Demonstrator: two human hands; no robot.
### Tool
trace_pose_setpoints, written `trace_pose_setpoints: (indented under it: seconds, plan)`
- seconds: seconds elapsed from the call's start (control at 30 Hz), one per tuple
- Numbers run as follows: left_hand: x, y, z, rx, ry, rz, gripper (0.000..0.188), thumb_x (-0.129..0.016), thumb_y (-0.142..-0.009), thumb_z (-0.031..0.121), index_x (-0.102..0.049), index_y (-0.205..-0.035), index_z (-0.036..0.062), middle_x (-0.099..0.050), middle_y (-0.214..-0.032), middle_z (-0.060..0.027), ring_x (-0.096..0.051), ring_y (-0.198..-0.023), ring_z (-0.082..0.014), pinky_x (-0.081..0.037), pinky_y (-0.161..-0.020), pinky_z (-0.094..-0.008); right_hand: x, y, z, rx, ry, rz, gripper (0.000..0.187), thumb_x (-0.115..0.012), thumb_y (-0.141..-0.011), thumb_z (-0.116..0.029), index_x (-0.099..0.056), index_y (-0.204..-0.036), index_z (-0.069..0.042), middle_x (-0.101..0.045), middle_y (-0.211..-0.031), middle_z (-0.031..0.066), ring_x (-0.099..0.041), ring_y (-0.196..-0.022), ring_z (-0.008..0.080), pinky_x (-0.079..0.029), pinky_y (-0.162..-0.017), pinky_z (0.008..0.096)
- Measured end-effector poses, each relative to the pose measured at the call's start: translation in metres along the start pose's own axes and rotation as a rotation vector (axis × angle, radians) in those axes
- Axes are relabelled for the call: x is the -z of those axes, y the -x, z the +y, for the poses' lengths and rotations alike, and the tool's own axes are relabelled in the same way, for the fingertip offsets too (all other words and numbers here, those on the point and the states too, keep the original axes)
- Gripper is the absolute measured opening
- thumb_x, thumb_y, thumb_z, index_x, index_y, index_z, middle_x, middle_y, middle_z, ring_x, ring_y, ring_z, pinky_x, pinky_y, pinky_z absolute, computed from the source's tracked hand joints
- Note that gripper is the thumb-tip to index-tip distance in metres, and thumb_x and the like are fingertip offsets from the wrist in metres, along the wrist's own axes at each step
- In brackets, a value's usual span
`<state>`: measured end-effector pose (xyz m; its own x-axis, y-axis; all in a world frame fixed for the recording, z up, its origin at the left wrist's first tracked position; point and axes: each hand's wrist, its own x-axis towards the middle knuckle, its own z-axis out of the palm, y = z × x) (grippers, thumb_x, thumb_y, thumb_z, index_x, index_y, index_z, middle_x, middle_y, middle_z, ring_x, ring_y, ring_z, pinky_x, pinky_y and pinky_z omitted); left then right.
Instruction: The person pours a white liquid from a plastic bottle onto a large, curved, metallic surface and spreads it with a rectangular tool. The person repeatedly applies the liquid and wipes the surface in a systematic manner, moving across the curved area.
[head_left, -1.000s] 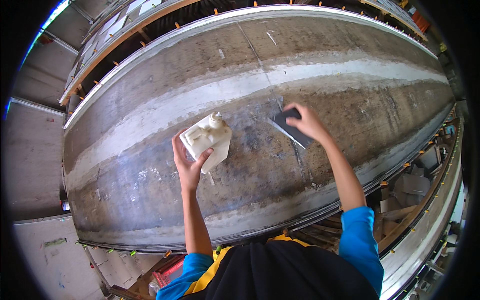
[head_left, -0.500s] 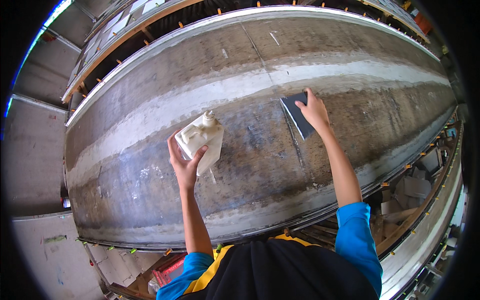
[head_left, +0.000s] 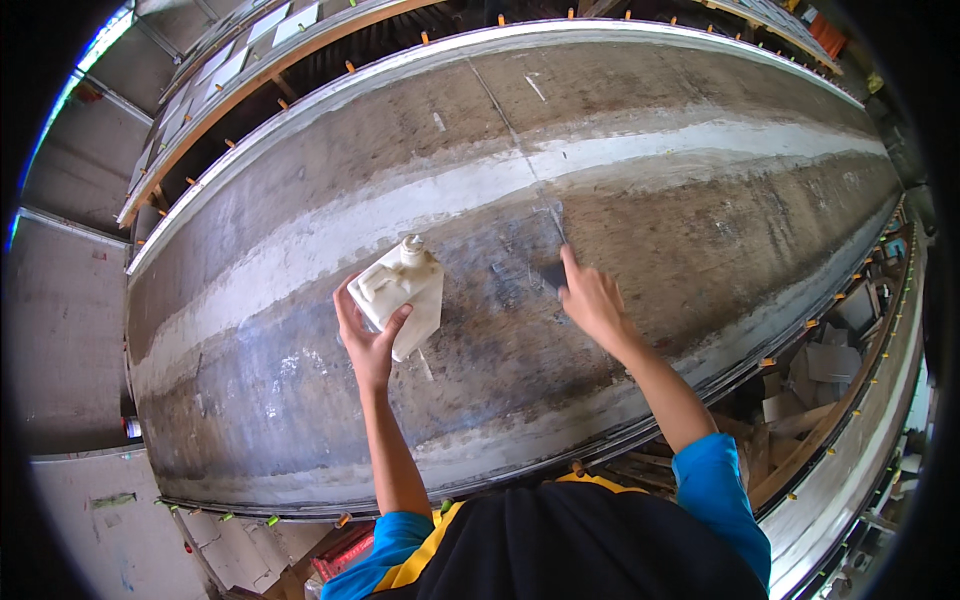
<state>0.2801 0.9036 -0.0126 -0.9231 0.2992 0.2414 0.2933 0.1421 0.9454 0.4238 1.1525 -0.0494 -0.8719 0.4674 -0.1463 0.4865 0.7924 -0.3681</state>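
Note:
My left hand is closed around an off-white plastic jug, thumb across its side and the neck tilted up. The jug is held just over a long brown-grey panel. In my right hand is a dark flat scraper, gripped with the index finger stretched along it. The scraper is seen nearly edge-on and partly hidden by the fingers. It lies against the panel at a thin seam line, beside a bluish-grey smeared patch. Whether anything is inside the jug cannot be seen.
A pale band runs lengthwise along the panel. Small orange pegs line its far and near edges. Beyond it stands a wooden-edged rack with pale tiles. At the right, broken boards lie between the panel and another long frame.
My right hand has moved left and nearer to me, and the scraper has turned from showing its broad face to nearly edge-on. The left hand with the jug has barely moved.

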Motion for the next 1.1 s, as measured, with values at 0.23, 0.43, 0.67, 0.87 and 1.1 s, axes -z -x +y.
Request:
trace_pose_setpoints:
  seconds: [0.23, 0.43, 0.67, 0.87, 1.1]
  plan:
    - [0.003, -0.002, 0.009, 0.006, 0.016, -0.003, 0.071, -0.077, -0.068, 0.016, -0.036, -0.124, 0.0021, -0.046, -0.119, -0.014, -0.047, -0.112, -0.0252, -0.039, -0.096, -0.0386, 0.0, -0.074, 0.004, -0.197, 0.237, 0.158, 0.044, -0.056, -0.08, 0.001, -0.039, -0.121, 0.002, -0.059, -0.062, 0.0142, -0.056, -0.048, 0.0176, -0.043, -0.037, 0.0228]
    - [0.049, 0.006, 0.005, 0.009, 0.068, 0.232, 0.068, -0.074, -0.072, 0.018, -0.036, -0.125, 0.0025, -0.047, -0.116, -0.0124, -0.047, -0.109, -0.0227, -0.037, -0.094, -0.0357, -0.071, -0.005, -0.096, 0.423, 0.253, 0.313, 0.031, -0.05, -0.088, -0.006, -0.044, -0.117, 0.001, -0.052, -0.058, 0.0057, -0.045, -0.04, 0.0172, -0.036, -0.032, 0.0234]
    - [0.145, 0.024, -0.005, 0.032, 0.11, 0.403, 0.067, -0.076, -0.071, 0.015, -0.036, -0.123, 0.0039, -0.047, -0.117, -0.0123, -0.047, -0.11, -0.0228, -0.037, -0.095, -0.035, -0.029, -0.077, -0.041, -0.162, 0.395, 0.405, 0.031, -0.047, -0.087, 0.001, -0.041, -0.116, 0.01, -0.046, -0.048, 0.0016, -0.038, -0.034, 0.01, -0.026, -0.027, 0.021]
    - [0.226, 0.043, -0.035, 0.048, 0.076, 0.496, 0.069, -0.077, -0.069, 0.014, -0.036, -0.123, 0.0041, -0.047, -0.116, -0.012, -0.047, -0.109, -0.0224, -0.037, -0.093, -0.0355, -0.114, -0.015, -0.233, 0.364, 0.355, 0.303, 0.018, -0.051, -0.086, -0.005, -0.049, -0.104, -0.002, -0.048, -0.055, 0.0036, -0.043, -0.042, 0.0122, -0.03, -0.032, 0.0196]
    - [0.292, 0.047, -0.056, 0.05, 0.104, 0.508, 0.072, -0.079, -0.068, 0.015, -0.036, -0.124, 0.0047, -0.047, -0.116, -0.012, -0.047, -0.11, -0.0228, -0.038, -0.094, -0.0351, -0.088, -0.035, -0.26, 0.454, 0.019, -0.071, 0.029, -0.055, -0.085, -0.004, -0.046, -0.112, -0.001, -0.056, -0.061, 0.0074, -0.044, -0.04, 0.0082, -0.032, -0.03, 0.0165]
